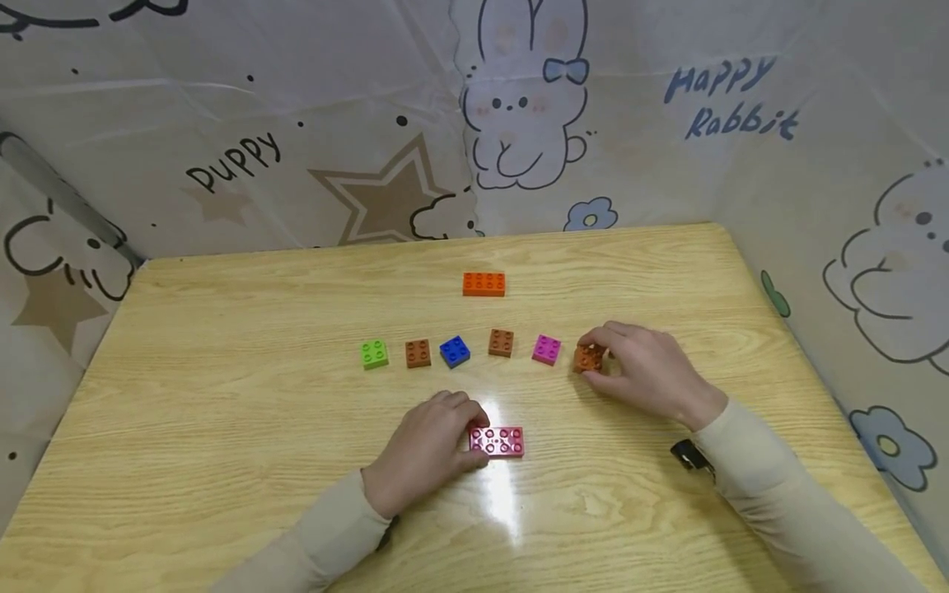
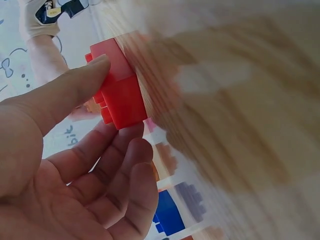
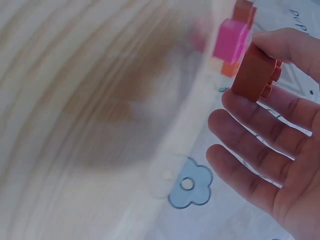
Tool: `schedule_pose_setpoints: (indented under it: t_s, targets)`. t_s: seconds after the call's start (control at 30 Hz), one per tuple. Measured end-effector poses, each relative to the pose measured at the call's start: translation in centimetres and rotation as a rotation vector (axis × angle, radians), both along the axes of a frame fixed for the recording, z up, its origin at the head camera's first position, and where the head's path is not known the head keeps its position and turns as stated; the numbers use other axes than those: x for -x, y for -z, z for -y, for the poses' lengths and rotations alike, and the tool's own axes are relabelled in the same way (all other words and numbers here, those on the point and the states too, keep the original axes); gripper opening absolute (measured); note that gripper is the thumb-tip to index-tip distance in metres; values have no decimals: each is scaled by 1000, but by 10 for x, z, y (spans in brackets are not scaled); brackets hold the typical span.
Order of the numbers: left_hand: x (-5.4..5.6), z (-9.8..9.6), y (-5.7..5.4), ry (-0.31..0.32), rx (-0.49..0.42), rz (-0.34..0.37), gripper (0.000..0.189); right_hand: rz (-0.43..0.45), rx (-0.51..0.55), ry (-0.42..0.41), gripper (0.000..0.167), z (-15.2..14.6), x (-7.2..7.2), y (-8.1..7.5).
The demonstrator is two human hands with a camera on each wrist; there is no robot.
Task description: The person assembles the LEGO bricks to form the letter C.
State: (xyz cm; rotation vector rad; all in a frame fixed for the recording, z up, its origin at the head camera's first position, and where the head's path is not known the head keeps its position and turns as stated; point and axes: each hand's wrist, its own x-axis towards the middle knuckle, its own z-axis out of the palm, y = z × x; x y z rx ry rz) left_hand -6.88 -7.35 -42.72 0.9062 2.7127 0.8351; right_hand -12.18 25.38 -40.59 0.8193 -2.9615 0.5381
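Note:
Near the table's middle my left hand pinches the left end of a long red building brick between thumb and fingers. The left wrist view shows the same red brick from its side, studs facing away from the tabletop. Farther right, my right hand pinches a square brown brick at the right end of a row. In the right wrist view that brown brick sits between thumb and index finger, the other fingers spread apart. A pink brick lies just left of it.
Leftward in the row lie a brown brick, a blue brick turned at an angle, another brown brick and a lime green brick. Behind them is a long orange brick. A printed cloth stands around the wooden table.

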Motion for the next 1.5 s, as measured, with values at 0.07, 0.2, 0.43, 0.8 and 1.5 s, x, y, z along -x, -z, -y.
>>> schedule_pose_setpoints:
  t_s: [0.07, 0.2, 0.43, 0.8, 1.5]
  targets:
    - [0, 0, 0, -9, -4, 13, 34, 5, 12, -7, 39, 3, -3, -3]
    - [1, 0, 0, -19, -6, 34, 34, 1, 26, -33, 38, 9, -9, -9]
    - [1, -1, -1, -24, 1, 45, 35, -38, 39, -81, 35, 17, -15, -13]
    - [3, -2, -2, -40, -1, 36, 33, -51, 44, -122, 31, 24, -20, -12]
    - [3, -3, -3, -42, 10, 27, 33, -63, 50, -200, 35, 42, -34, -8]
